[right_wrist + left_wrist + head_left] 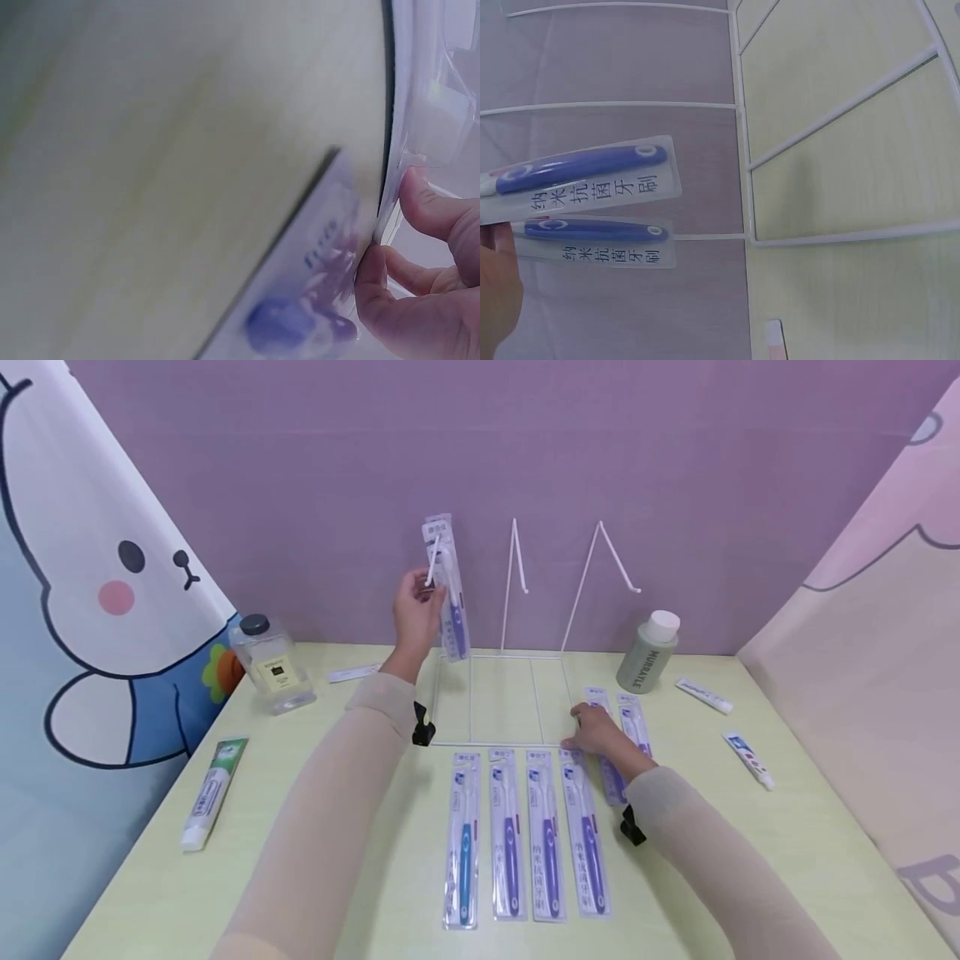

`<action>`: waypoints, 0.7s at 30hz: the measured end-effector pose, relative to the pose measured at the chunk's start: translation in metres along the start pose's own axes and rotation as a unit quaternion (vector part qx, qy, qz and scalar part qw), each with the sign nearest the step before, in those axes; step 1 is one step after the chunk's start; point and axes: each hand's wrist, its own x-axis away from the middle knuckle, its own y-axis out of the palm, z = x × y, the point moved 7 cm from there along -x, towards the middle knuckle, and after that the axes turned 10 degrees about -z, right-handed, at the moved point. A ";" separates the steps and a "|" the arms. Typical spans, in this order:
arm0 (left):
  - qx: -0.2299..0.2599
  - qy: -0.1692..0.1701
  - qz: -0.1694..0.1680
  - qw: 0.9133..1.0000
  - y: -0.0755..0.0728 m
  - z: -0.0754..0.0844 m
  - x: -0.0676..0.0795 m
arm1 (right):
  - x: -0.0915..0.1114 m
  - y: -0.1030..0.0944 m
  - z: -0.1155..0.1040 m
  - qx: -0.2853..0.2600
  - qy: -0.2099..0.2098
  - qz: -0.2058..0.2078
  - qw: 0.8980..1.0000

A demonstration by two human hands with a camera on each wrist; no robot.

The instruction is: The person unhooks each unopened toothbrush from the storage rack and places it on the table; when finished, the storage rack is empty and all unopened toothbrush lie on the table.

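My left hand holds a packaged toothbrush with a purple handle at the left hook of a white wire rack. A second packaged toothbrush hangs just behind it in the left wrist view. My right hand is low, at the top end of the rightmost packaged toothbrush in the front row. In the right wrist view, thumb and finger pinch the edge of a clear package. Beside it in that row lie a blue-handled toothbrush pack and two purple ones.
Two more toothbrush packs lie partly under my right hand and wrist. A clear bottle and a green toothpaste tube are at the left. A grey-green bottle and small tubes are at the right.
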 end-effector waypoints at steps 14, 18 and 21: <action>0.020 -0.018 -0.129 0.991 0.013 0.007 0.027 | 0.001 -0.003 -0.001 0.002 0.001 -0.005 1.000; 0.015 -0.063 -0.133 0.989 -0.006 -0.013 0.044 | 0.002 -0.002 -0.001 0.010 -0.003 -0.006 1.000; 0.017 -0.096 -0.129 0.987 -0.021 -0.030 0.054 | 0.003 -0.003 0.000 0.011 -0.004 -0.004 1.000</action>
